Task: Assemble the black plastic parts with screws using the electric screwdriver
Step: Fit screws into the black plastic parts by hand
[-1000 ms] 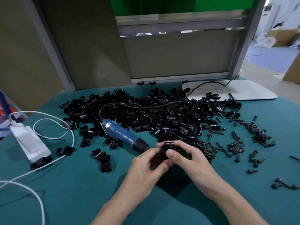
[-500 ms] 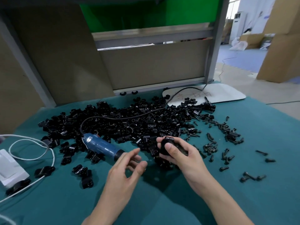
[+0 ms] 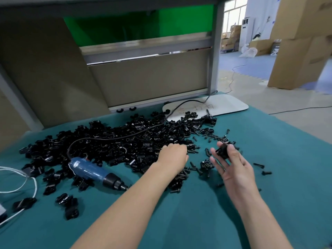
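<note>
- The electric screwdriver (image 3: 95, 171) lies idle on the bench's teal cover (image 3: 179, 221), left of my forearm.
- My right hand (image 3: 235, 169) pinches one black plastic part (image 3: 222, 149) between thumb and fingertips, above the scattered screws (image 3: 206, 165). The hold looks light, so the part could twist or drop.
- My left hand (image 3: 173, 156) reaches over the right fringe of the pile of black parts (image 3: 116, 141). Its fingers are hidden, so I cannot tell whether it grasps anything.
- The screws are tiny and mixed in with the parts. I might fumble one or knock some toward the right edge.
</note>
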Available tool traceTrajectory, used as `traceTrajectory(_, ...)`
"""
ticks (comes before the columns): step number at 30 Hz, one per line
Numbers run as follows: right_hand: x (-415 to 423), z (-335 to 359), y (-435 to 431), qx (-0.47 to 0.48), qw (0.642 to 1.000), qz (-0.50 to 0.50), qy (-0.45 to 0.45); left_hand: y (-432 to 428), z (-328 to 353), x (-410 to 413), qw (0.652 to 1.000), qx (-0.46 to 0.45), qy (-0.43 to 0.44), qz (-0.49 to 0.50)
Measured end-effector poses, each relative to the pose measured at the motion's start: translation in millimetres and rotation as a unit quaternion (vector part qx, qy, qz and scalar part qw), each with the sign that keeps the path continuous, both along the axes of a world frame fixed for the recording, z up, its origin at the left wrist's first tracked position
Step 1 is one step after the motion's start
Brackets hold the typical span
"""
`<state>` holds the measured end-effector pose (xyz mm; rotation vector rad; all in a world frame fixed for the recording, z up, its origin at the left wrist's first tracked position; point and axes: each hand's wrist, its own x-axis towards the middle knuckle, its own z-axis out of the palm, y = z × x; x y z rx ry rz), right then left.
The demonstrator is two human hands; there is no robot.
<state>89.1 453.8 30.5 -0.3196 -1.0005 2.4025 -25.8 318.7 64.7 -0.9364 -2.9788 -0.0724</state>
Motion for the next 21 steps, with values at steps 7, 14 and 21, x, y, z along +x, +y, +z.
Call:
traceTrajectory(7,-9,-8,-1,0.024,0.999,0.038,-0.013,21,-5,-1,0.996,-0.091,0.017,0.019)
traceTrajectory(14,-8,-10,-21,0.101,0.989,0.108,-0.018,-26,13,18,0.957,0.283,-0.060,0.018)
traceTrajectory(21,-1,-9,-64,0.277,0.934,0.224,-0.014,-116,-17,83,0.730,0.653,-0.186,0.078)
